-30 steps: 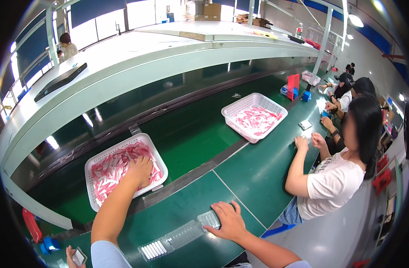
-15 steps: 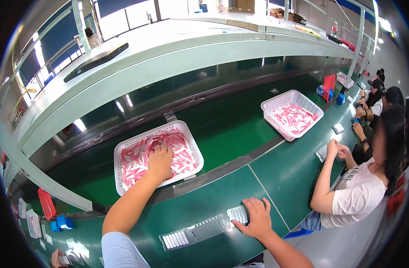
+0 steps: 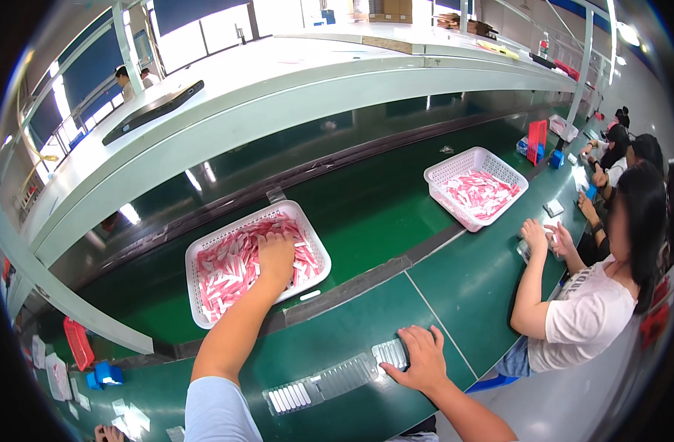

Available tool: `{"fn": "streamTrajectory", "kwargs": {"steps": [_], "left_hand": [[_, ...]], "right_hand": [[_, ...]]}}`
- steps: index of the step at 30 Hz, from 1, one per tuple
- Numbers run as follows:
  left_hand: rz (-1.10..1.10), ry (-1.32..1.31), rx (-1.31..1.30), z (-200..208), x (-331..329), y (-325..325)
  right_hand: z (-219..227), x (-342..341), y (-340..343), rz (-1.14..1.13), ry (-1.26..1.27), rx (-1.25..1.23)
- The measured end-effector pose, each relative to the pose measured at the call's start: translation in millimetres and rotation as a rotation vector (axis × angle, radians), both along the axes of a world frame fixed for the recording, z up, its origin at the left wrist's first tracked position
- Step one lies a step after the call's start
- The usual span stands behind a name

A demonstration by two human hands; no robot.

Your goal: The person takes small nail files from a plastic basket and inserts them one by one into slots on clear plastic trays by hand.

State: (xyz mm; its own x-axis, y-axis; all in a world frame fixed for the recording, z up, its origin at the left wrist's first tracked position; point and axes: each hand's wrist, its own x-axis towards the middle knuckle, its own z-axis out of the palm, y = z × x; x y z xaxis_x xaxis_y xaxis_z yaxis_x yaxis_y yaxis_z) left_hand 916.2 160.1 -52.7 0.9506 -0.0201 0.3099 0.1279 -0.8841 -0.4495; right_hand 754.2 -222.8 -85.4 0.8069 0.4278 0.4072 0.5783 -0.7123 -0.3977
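My left hand reaches into a white perforated basket heaped with small pink-and-white strips. Its fingers bend down into the heap; their tips, and whatever they pinch, are hidden. Down on the green table, a long clear plastic tray with narrow ribbed slots lies at a slant. White sticks fill several slots at its left end. My right hand grips the tray's right end, thumb on the near side and fingers over the far side.
One white stick lies just outside the basket's near edge. A second basket of strips stands farther right. To my right a co-worker handles small items. A pale shelf beam spans the far side. Blue and red bins stand at left.
My left hand has shifted right and slightly away within the basket, its fingers now bent deeper into the strips. My right hand and the tray stay put. The co-worker's hands have moved a little.
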Motion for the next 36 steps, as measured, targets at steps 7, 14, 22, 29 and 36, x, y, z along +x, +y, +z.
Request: {"fn": "streamTrajectory", "kwargs": {"steps": [7, 14, 22, 29, 36], "left_hand": [[-0.029, 0.111, -0.234, 23.4, -8.5, -9.8], [0.004, 0.169, -0.495, 32.9, -13.6, 19.6], [-0.016, 0.184, -0.733, 51.3, -28.5, 17.8], [-0.004, 0.108, -0.868, 62.1, -41.0, 18.5], [-0.110, 0.092, -0.836, 36.4, -41.3, 39.6]], "right_hand": [[-0.7, 1.7, -5.0, -0.018, -0.014, 0.020], [0.9, 2.1, -4.6, 0.008, -0.002, 0.039], [3.6, 0.7, -4.2, 0.006, 0.028, 0.017], [-1.4, -0.6, -5.5, 0.006, 0.007, 0.002], [4.1, 0.7, -3.2, 0.011, 0.011, -0.001]]}}
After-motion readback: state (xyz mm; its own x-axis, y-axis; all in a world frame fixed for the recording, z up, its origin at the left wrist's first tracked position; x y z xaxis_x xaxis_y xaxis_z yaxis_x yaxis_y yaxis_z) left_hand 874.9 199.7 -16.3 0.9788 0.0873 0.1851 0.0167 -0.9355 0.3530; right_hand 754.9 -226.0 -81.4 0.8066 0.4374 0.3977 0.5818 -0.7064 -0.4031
